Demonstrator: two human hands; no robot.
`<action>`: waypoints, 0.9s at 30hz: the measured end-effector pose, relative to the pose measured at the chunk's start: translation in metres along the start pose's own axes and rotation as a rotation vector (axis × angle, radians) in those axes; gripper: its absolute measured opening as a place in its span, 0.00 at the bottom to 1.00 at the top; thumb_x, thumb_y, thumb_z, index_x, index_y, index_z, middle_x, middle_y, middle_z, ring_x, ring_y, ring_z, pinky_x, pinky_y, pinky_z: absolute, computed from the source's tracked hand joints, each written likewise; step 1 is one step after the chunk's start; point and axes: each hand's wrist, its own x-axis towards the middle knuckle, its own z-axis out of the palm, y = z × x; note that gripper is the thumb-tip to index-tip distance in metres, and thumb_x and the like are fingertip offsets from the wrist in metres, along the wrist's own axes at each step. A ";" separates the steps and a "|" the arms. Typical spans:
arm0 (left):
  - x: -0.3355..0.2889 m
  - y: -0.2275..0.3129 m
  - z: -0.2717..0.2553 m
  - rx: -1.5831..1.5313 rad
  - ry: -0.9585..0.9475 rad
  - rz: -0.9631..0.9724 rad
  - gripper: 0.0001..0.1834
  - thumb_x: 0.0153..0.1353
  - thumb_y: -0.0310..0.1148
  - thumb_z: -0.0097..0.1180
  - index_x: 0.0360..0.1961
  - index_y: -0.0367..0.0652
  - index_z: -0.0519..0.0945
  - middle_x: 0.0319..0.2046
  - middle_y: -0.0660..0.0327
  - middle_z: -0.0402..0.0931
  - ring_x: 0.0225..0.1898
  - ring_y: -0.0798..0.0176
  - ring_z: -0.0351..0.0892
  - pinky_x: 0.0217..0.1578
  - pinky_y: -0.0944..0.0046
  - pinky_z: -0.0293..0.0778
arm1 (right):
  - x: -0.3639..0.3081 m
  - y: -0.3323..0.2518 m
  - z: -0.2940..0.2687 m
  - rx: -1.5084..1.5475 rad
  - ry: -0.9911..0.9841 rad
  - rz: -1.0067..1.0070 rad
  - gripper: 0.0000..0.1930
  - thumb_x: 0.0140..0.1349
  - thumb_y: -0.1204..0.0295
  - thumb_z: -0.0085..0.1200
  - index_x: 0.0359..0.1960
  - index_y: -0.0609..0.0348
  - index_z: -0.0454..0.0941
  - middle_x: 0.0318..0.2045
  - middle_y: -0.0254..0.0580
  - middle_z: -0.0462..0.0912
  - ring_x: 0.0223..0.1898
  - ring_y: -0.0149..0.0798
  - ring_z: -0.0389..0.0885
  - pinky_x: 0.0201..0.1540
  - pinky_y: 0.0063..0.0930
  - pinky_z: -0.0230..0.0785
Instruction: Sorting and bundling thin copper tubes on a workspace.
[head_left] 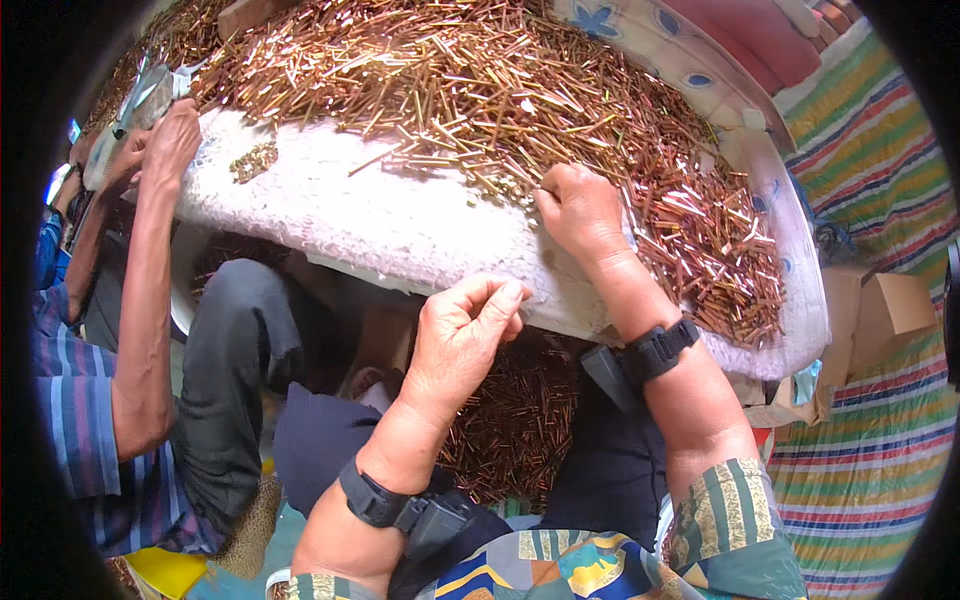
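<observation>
A wide heap of short, reddish-brown dry stalk pieces (440, 90) covers the white padded work surface (340, 200). At the near edge of that surface, my left hand (465, 330) is closed in a pinch, thumb against forefinger; anything between the fingertips is too small to make out. My right hand (585, 210) is farther forward, closed with knuckles up at the heap's near edge. Its fingertips are turned down and hidden, so what they hold cannot be seen. Small pale bits lie on the surface beside it.
At the left, a co-worker's hands (165, 145) are over the far left of the heap. A small greenish-brown clump (254, 162) lies on the white surface. More stalk pieces (515, 430) are below, between my knees. Cardboard boxes (880, 310) stand at the right by striped sheeting (860, 470).
</observation>
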 end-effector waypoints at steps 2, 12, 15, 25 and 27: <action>0.005 0.006 0.001 -0.163 0.014 -0.006 0.12 0.60 0.35 0.48 0.32 0.38 0.78 0.18 0.67 0.72 0.21 0.77 0.66 0.25 0.78 0.61 | 0.006 0.000 -0.002 0.020 -0.050 0.040 0.08 0.49 0.65 0.52 0.25 0.55 0.78 0.29 0.48 0.79 0.32 0.49 0.77 0.37 0.40 0.69; 0.013 0.007 0.014 0.853 0.304 0.693 0.16 0.50 0.24 0.53 0.43 0.39 0.74 0.31 0.58 0.73 0.30 0.59 0.74 0.32 0.69 0.71 | -0.012 -0.011 -0.092 0.516 -0.681 -0.399 0.06 0.48 0.74 0.54 0.19 0.64 0.75 0.14 0.43 0.74 0.16 0.32 0.72 0.21 0.27 0.65; 0.007 -0.004 0.019 0.338 0.147 0.259 0.08 0.56 0.26 0.49 0.38 0.40 0.75 0.19 0.66 0.68 0.19 0.71 0.66 0.20 0.74 0.63 | 0.000 -0.020 -0.080 0.657 -0.466 -0.211 0.09 0.51 0.71 0.55 0.26 0.67 0.78 0.16 0.45 0.76 0.18 0.30 0.73 0.22 0.24 0.66; 0.017 -0.005 0.010 -0.655 0.203 -0.168 0.11 0.60 0.28 0.45 0.40 0.33 0.73 0.12 0.73 0.59 0.10 0.80 0.52 0.10 0.78 0.48 | 0.032 -0.008 -0.014 -0.162 -0.262 -0.028 0.11 0.42 0.65 0.51 0.18 0.61 0.76 0.20 0.52 0.77 0.27 0.51 0.77 0.32 0.39 0.70; 0.018 -0.004 0.011 -0.726 0.209 -0.119 0.12 0.61 0.29 0.44 0.42 0.33 0.73 0.13 0.71 0.63 0.11 0.80 0.56 0.10 0.78 0.50 | 0.036 0.001 -0.022 -0.143 -0.301 -0.091 0.11 0.43 0.65 0.53 0.17 0.62 0.76 0.17 0.50 0.76 0.23 0.47 0.77 0.28 0.36 0.69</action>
